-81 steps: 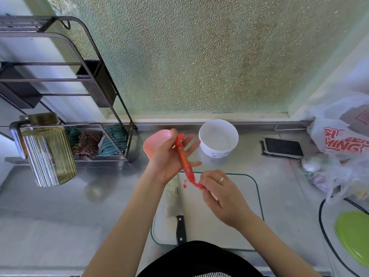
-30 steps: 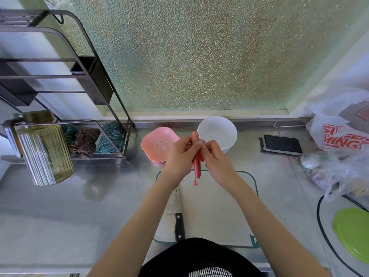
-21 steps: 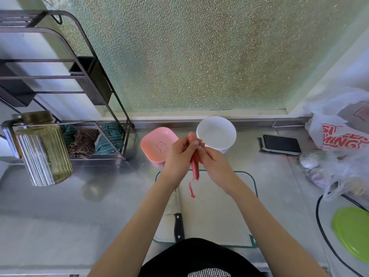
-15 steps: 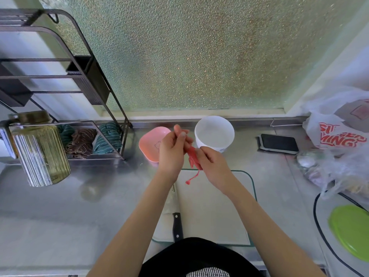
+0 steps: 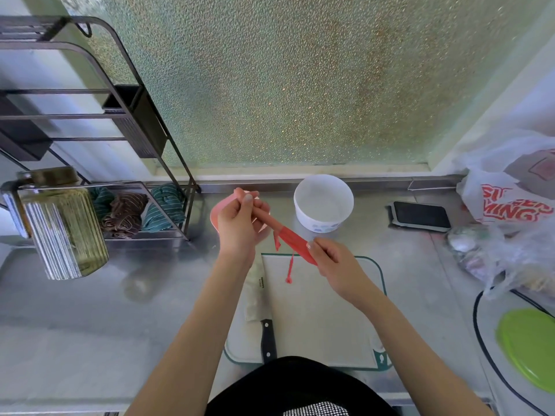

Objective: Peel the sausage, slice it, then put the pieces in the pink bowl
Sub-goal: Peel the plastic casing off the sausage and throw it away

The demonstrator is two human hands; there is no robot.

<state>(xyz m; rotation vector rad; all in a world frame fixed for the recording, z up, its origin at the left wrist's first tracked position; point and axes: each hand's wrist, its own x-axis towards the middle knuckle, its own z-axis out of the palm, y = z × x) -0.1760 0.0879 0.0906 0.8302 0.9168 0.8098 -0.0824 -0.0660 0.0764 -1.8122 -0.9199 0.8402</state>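
My left hand (image 5: 240, 226) grips the bare pink end of the sausage (image 5: 267, 219) above the counter. My right hand (image 5: 333, 262) pinches the red casing (image 5: 295, 243), which is drawn off down to the right, with a thin red strip dangling over the white cutting board (image 5: 324, 313). The pink bowl (image 5: 216, 210) sits behind my left hand and is mostly hidden by it. A black-handled knife (image 5: 264, 313) lies along the board's left edge.
A white bowl (image 5: 322, 202) stands right of the pink one. A phone (image 5: 420, 214) and plastic bags (image 5: 510, 211) lie to the right, a green lid (image 5: 528, 346) at the right edge. A rack with cloths (image 5: 135, 208) and a glass jar (image 5: 63, 223) stand on the left.
My hands have drawn apart: the right one has pulled the red casing down and to the right, baring more of the sausage in the left hand. Earlier the sausage was still fully wrapped.
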